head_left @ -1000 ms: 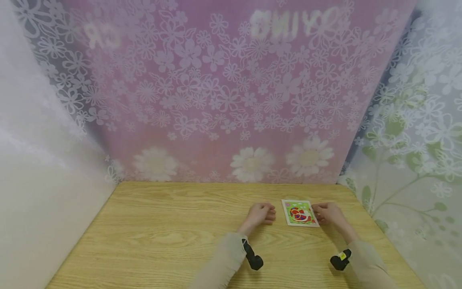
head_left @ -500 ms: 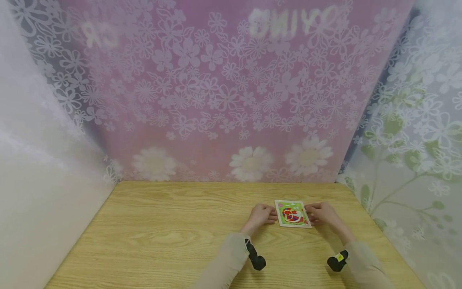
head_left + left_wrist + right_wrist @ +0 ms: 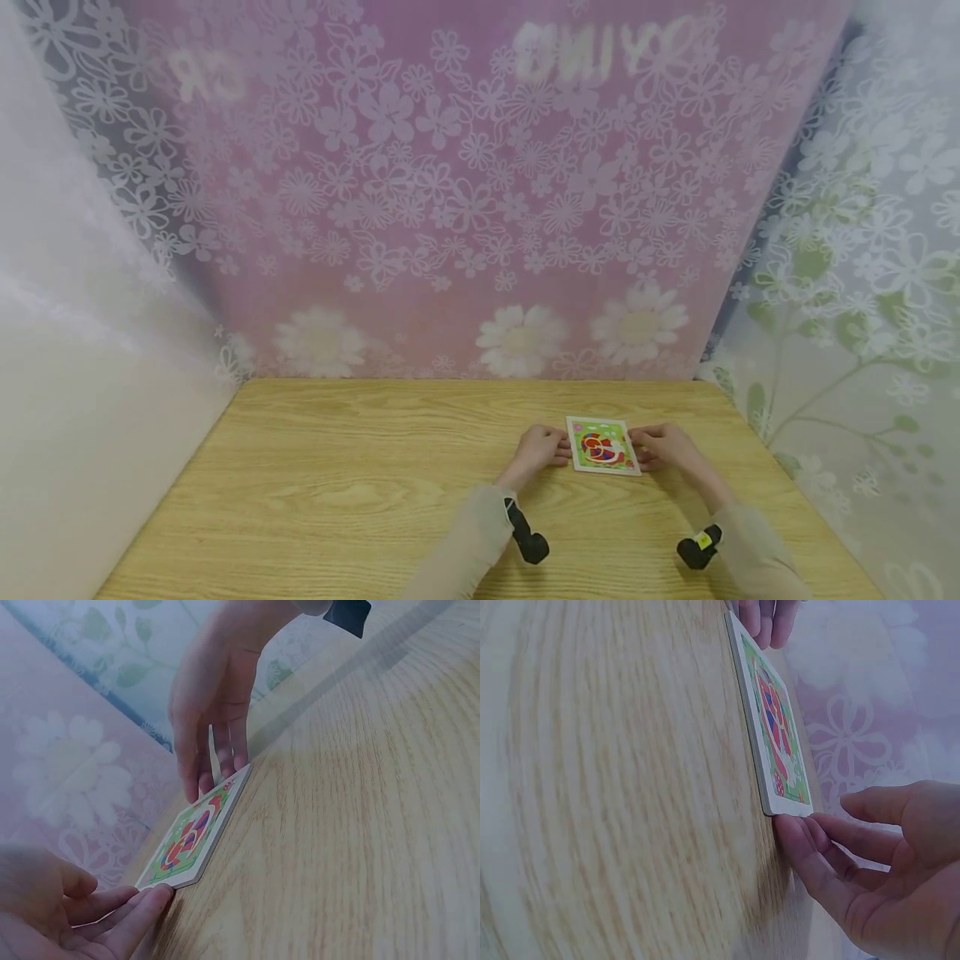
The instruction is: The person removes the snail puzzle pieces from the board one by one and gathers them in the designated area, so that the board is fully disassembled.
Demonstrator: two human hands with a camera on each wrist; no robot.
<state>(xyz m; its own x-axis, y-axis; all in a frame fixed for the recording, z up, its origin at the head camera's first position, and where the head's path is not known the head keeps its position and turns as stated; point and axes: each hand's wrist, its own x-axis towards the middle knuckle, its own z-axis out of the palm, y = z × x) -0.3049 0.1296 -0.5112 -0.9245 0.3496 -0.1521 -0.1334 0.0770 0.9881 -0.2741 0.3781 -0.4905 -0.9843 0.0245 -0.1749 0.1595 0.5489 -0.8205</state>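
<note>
A small square puzzle board (image 3: 603, 447) with a pale rim lies flat on the table, showing a red and blue snail-like picture on green. At its left edge my left hand (image 3: 540, 447) touches the side with extended fingertips, the thumb held apart in the left wrist view. Against the opposite edge rest the fingertips of my right hand (image 3: 667, 447). In the right wrist view, that right hand (image 3: 885, 862) has fingers nearly straight along the board's (image 3: 774, 724) end, its thumb clear of the surface. Neither hand curls round the board.
The wood-grain table (image 3: 360, 492) extends widely to the left of the hands. A pink flowered backdrop (image 3: 450, 208) rises behind it, with pale patterned side panels (image 3: 862, 333) at right. Black wrist cameras (image 3: 532, 546) hang under both sleeves.
The puzzle board has slid left across the table, with my right hand following at its right edge. My left hand has stayed near its place, and its fingertips now meet the left edge.
</note>
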